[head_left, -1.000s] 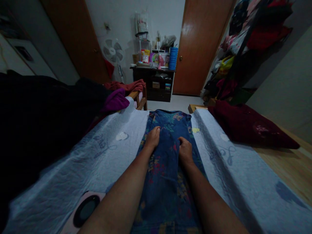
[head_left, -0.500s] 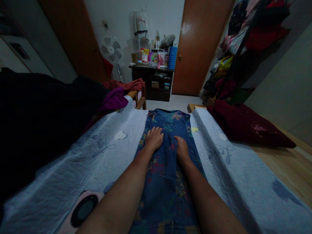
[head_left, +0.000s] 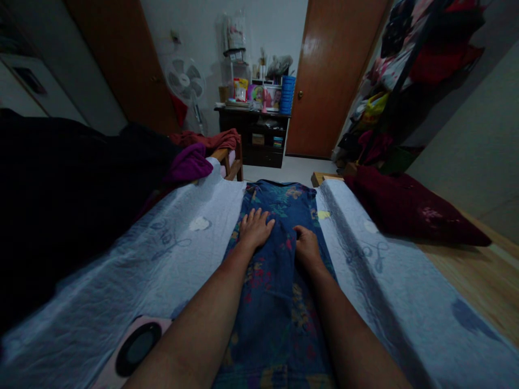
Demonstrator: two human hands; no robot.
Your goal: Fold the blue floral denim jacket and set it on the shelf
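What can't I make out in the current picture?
Head view throughout:
Right hand: its underside and grip, hidden by the hand itself.
Floral garment: near end, cut off by the bottom edge.
Pink object: partly covered by the left forearm, also cut by the bottom edge.
Dark cloth: folds too dark; left side cut off.

A garment (head_left: pixel 263 319) lies lengthwise on the sheet (head_left: pixel 217 210), below the left hand (head_left: pixel 256 229) and right hand (head_left: pixel 308 246). Left of it lies a heap of clothes (head_left: pixel 89 189); right, a piece of cloth (head_left: pixel 409 205). Behind, a fan (head_left: pixel 184 81) stands left of the cabinet (head_left: pixel 263 159), a door (head_left: pixel 314 119) right.
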